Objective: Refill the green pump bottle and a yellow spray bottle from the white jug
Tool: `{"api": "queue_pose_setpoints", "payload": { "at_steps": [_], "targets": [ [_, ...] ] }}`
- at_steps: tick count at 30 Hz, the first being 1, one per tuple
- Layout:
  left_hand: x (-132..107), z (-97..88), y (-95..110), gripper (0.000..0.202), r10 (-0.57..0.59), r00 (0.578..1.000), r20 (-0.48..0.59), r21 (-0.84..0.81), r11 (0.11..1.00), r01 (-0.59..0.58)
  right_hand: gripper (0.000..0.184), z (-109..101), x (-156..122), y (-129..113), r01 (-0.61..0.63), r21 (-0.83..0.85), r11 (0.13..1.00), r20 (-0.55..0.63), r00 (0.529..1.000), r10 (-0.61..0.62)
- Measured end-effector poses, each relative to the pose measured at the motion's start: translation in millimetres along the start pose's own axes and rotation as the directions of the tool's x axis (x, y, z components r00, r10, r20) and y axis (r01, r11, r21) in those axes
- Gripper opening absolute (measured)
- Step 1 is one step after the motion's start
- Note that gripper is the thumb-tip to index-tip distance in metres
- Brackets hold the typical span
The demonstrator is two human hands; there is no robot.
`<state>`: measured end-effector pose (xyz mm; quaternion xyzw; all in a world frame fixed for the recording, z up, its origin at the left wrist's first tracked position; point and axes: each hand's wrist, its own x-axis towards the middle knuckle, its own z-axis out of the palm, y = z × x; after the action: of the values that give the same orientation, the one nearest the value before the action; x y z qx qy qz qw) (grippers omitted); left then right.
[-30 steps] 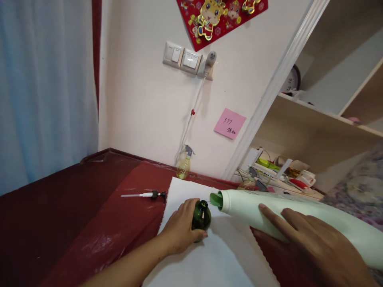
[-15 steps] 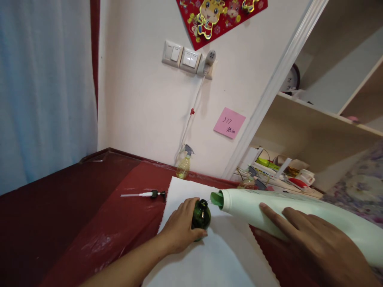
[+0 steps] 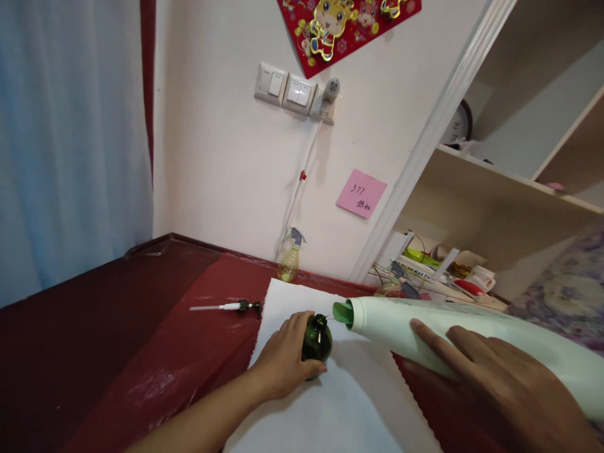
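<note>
My left hand (image 3: 287, 355) is wrapped round a small dark green bottle (image 3: 318, 343), which stands on a white cloth (image 3: 363, 390) with its neck uncovered. In my right hand (image 3: 504, 377) is a large pale green jug (image 3: 401, 318), tipped almost flat with its green spout (image 3: 343, 312) close to the bottle's neck. A thin clear stream runs from spout to neck. The level inside the green bottle cannot be made out. Left of the cloth lies a pump top (image 3: 243, 306) with a long clear tube.
A yellowish spray bottle (image 3: 289, 258) stands by the wall behind the cloth. Another spray bottle (image 3: 391, 286) shows partly behind the jug. A white cord (image 3: 302, 182) hangs from the socket. Shelves with clutter (image 3: 457, 267) are at right, a blue curtain (image 3: 70, 145) at left.
Both hands, the bottle and the jug hold nearly the same positions. The thin stream between spout and neck continues.
</note>
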<state>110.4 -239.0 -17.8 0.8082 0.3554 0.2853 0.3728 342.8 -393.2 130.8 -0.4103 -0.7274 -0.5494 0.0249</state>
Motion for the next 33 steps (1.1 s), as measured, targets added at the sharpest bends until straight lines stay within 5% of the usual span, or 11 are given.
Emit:
{"api": "queue_pose_setpoints", "payload": {
  "at_steps": [33],
  "targets": [
    [-0.3, -0.2, 0.7, 0.086, -0.007, 1.0, 0.005, 0.013, 1.0, 0.007, 0.032, 2.7, -2.0, -2.4, -0.026, 0.017, 1.0, 0.013, 1.0, 0.025]
  ]
}}
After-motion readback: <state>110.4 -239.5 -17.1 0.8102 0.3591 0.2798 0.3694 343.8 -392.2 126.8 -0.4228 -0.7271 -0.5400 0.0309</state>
